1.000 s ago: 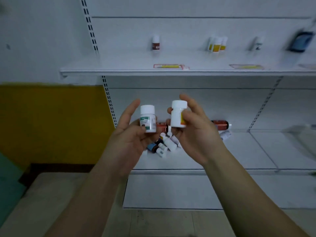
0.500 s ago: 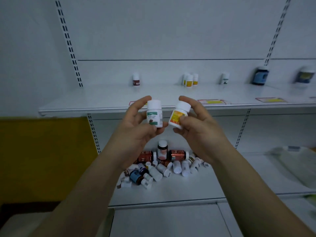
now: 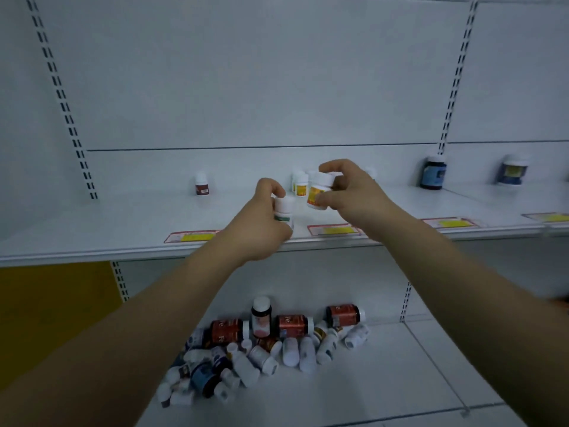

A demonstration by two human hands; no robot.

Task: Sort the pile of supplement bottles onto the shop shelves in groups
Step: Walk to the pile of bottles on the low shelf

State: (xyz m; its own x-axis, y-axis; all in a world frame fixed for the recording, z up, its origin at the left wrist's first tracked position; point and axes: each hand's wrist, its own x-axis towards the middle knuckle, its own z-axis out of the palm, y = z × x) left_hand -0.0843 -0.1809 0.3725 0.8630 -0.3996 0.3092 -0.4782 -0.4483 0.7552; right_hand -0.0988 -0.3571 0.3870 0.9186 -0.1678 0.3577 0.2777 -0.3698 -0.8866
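Observation:
My left hand (image 3: 261, 226) grips a white bottle with a green label (image 3: 284, 211), held over the front part of the upper shelf (image 3: 123, 229). My right hand (image 3: 351, 192) grips a white bottle with a yellow-orange label (image 3: 317, 194), tilted, just in front of a small group of like yellow-labelled bottles (image 3: 300, 183) standing on that shelf. A pile of several bottles (image 3: 261, 349) lies on the lower shelf (image 3: 385, 380), some red-labelled, some white, some dark blue.
On the upper shelf stand a white bottle with a dark red label (image 3: 201, 184) at the left and two dark blue jars (image 3: 433, 174) (image 3: 512, 171) at the right. Price tags (image 3: 332, 230) line the shelf's front edge. A yellow panel (image 3: 52, 309) is at the lower left.
Both hands have moved up and forward from chest height to the upper shelf, each still holding its bottle. The view has tilted up, and the pile now lies below my arms.

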